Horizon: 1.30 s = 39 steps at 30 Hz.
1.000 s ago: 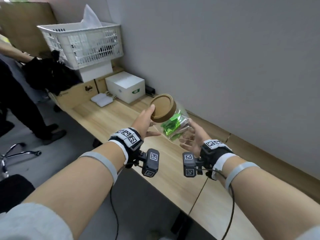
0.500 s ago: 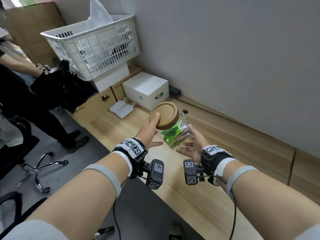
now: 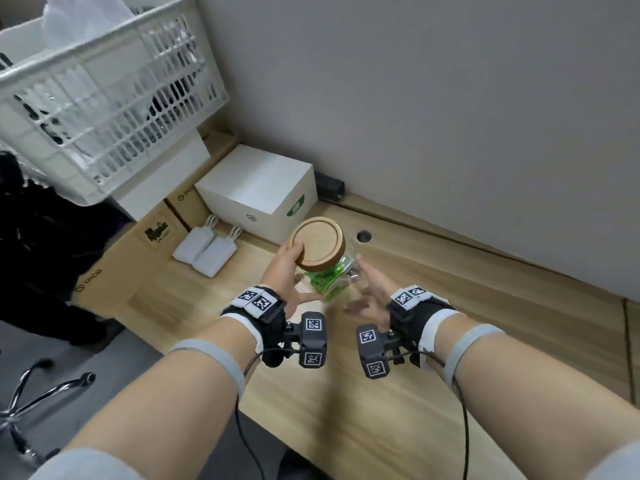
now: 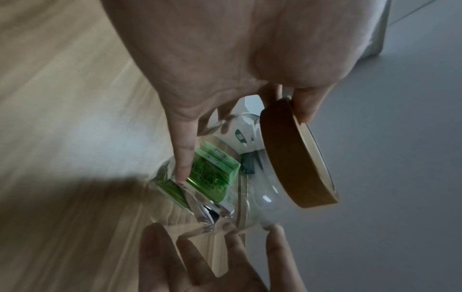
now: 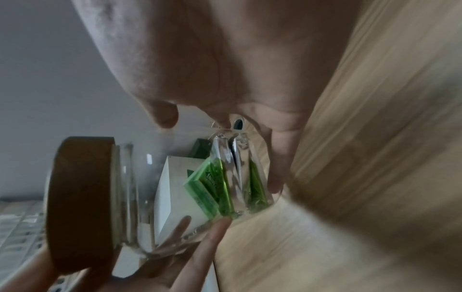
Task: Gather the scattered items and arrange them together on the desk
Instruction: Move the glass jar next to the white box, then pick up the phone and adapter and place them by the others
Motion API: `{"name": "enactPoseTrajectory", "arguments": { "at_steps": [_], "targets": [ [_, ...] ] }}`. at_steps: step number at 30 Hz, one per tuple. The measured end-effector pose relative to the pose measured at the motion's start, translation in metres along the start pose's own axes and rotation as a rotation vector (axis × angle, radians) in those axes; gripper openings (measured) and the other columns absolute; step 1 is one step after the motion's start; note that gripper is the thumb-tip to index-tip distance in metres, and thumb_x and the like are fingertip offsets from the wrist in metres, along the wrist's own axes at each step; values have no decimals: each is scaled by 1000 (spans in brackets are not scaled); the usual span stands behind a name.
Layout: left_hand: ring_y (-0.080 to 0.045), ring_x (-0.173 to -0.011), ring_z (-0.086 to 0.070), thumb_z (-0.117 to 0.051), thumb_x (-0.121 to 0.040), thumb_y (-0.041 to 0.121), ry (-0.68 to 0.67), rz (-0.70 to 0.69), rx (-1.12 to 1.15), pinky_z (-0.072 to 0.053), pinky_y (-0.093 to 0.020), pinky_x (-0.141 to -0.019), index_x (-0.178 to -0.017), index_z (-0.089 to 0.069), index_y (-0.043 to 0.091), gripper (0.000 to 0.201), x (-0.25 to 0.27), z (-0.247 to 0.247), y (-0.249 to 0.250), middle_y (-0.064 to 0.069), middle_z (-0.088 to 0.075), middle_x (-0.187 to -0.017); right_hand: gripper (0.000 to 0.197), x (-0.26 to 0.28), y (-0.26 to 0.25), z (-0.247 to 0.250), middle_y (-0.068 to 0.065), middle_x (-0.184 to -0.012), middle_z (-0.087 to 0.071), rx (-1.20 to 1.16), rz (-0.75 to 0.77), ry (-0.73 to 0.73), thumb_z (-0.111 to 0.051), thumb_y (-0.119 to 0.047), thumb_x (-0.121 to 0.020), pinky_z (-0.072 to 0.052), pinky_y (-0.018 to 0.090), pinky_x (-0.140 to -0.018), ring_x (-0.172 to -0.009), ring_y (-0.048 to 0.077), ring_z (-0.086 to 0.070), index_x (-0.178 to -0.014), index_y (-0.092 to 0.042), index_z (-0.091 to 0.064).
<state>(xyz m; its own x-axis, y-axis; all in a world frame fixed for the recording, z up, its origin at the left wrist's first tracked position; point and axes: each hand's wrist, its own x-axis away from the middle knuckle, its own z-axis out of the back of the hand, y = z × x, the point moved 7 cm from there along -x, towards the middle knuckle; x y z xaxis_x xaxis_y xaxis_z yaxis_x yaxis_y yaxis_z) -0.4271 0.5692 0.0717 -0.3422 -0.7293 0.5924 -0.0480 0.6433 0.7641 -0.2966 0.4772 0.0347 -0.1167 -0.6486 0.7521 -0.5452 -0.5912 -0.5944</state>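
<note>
A clear glass jar (image 3: 334, 280) with a round wooden lid (image 3: 317, 245) hangs tilted just above the wooden desk (image 3: 485, 323), with green packets inside. My left hand (image 3: 284, 271) grips it at the lid's edge and along the glass. My right hand (image 3: 370, 292) cups the jar's base from the other side, thumb on the glass. The left wrist view shows the jar (image 4: 250, 187), its lid (image 4: 297, 154) and my right hand's fingertips (image 4: 226, 227) on the glass. The right wrist view shows the jar (image 5: 187, 187) between my right hand (image 5: 225, 59) and left hand (image 5: 187, 256).
A white box (image 3: 259, 192) stands on the desk just beyond the jar, with two small white adapters (image 3: 204, 251) and cardboard boxes (image 3: 138, 251) to its left. A white mesh basket (image 3: 104, 98) sits on top. A cable hole (image 3: 363, 236) lies near the wall. A chair base (image 3: 34, 403) is at lower left.
Both hands have carried the jar along the desk toward the white box. The lid now faces more upward, and the box and basket look much closer.
</note>
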Motion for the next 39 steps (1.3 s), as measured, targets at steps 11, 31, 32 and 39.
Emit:
{"name": "enactPoseTrajectory", "arguments": {
  "at_steps": [11,31,32,39],
  "targets": [
    [-33,-128,-48,-52,-97,42,-137,55,-217,-52,-56,-90,-126,-54,34,31,-170,-13,52,-6,-50,-142,14,-108,-91,-24,16,-137,-50,9,156,227,-50,-37,-95,-51,52,-96,-116,34,-56,-104,-28,-57],
    [-25,-106,-63,-73,-76,55,-41,-72,-323,-59,-43,-87,-143,-44,14,84,-229,-12,82,-10,-55,-137,39,-137,-110,-1,18,-141,-50,-437,336,310,-48,-18,-100,-50,41,-99,-121,31,-57,-136,-5,-45],
    [-26,-99,-65,-70,-78,57,-11,-24,-376,-61,-45,-83,-136,-50,10,77,-226,-13,75,-10,-61,-125,43,-125,-104,6,18,-140,-52,-423,339,319,-49,-20,-99,-52,40,-96,-120,31,-58,-140,-6,-43],
    [-25,-102,-64,-45,-103,32,-390,138,-488,-50,-42,-94,-125,-55,8,34,-111,-122,-1,-15,-65,-127,48,5,-50,95,17,-136,-56,-435,438,448,-49,-31,-99,-51,39,-99,-115,28,-62,-140,-6,-45]
  ]
}}
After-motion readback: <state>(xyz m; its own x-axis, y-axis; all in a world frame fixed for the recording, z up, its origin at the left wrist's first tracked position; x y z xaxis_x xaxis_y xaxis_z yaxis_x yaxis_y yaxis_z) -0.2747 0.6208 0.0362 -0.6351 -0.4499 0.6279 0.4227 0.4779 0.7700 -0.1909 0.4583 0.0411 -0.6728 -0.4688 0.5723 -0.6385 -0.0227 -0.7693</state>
